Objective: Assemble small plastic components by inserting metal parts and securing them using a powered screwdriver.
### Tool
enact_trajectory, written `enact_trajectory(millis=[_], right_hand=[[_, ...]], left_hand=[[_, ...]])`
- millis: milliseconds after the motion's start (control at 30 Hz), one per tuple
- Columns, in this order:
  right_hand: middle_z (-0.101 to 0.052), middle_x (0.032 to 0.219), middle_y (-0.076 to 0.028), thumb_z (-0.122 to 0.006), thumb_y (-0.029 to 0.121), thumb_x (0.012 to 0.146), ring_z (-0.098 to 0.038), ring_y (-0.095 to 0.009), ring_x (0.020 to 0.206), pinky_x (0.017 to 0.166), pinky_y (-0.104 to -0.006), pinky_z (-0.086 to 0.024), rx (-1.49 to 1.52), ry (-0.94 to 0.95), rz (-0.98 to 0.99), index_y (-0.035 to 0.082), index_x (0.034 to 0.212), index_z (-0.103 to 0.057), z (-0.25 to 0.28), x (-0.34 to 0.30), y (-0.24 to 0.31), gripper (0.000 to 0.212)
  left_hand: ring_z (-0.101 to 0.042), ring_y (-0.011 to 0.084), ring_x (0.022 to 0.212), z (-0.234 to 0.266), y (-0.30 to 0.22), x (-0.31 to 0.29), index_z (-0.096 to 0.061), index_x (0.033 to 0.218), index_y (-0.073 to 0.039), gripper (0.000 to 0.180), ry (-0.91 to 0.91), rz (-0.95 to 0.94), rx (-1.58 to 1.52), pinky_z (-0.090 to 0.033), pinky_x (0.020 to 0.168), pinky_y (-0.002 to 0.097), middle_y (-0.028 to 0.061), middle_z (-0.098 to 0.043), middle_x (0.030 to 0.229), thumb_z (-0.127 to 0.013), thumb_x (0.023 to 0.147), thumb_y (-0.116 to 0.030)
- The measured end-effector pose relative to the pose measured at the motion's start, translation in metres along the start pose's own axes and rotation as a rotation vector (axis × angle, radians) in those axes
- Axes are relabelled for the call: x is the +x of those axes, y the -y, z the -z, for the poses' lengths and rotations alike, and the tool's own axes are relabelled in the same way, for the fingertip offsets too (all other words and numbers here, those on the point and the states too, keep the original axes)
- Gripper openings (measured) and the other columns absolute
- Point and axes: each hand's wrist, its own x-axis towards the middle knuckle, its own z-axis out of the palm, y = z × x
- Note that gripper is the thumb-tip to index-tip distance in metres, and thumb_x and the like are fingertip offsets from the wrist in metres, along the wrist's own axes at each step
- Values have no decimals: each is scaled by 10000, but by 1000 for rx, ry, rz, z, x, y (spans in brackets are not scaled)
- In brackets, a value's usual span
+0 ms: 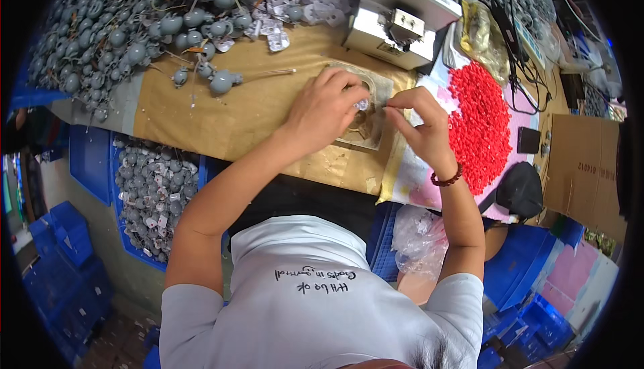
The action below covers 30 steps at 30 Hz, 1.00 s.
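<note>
My left hand (325,109) pinches a small white label piece (362,104) between thumb and fingers over a worn cardboard pad (370,137) on the bench. My right hand (421,127), with a dark red bead bracelet at the wrist, has its fingertips closed on something thin right beside that piece; what it holds is too small to tell. Both hands meet at the pad's top. A grey bulb-shaped part with a thin wire (221,82) lies on the brown paper to the left of my left hand.
A big heap of grey bulb parts (127,27) fills the back left. A pile of small red caps (479,124) lies right of my hands. A white machine (402,17) stands behind. A blue bin of grey parts (151,194) sits below the bench's left.
</note>
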Motion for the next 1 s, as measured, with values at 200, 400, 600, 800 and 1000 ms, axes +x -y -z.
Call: enact_trajectory(millis=[200, 400, 600, 800, 1000], right_hand=[[-656, 923, -48, -749, 13, 724, -607, -255, 866, 730, -385, -474, -234, 84, 251, 77, 896, -650, -42, 18, -2, 208], [-643, 982, -79, -756, 3, 729, -603, -304, 935, 799, -405, -501, -293, 108, 244, 52, 948, -662, -47, 10, 3, 243], [-634, 1035, -110, -740, -27, 764, -605, -311, 945, 804, -396, -509, -207, 123, 141, 45, 1047, -670, -45, 9, 4, 300], [-631, 1061, -151, -704, -53, 820, -628, -298, 949, 825, -374, -505, -28, -3, -59, 16, 1090, -659, -28, 7, 0, 282], [-632, 1216, -183, -770, 82, 789, -616, -329, 1118, 962, -396, -479, 63, -103, 131, -7, 1194, -631, -1, 38, 38, 438]], left_hand=[[-503, 334, 1173, 38, 6, -36, -635, 1189, -97, 421, -159, 149, -39, -450, 973, 432, 127, -535, 1255, -766, 790, -124], [-487, 343, 1133, 71, 47, -91, -617, 1239, -94, 470, -364, 409, 433, -424, 967, 427, 145, -476, 1303, -759, 791, -91], [-531, 337, 1093, 90, 86, -89, -619, 1218, -70, 462, -372, 482, 485, -467, 936, 421, 146, -493, 1259, -749, 776, -52], [-560, 287, 1093, 140, 18, -56, -619, 1199, -41, 458, -653, 139, 164, -505, 887, 369, 143, -535, 1216, -688, 750, 13], [-588, 267, 1074, 166, -66, -40, -647, 1164, -41, 430, -411, 26, -415, -499, 890, 348, 158, -599, 1178, -722, 741, -27]])
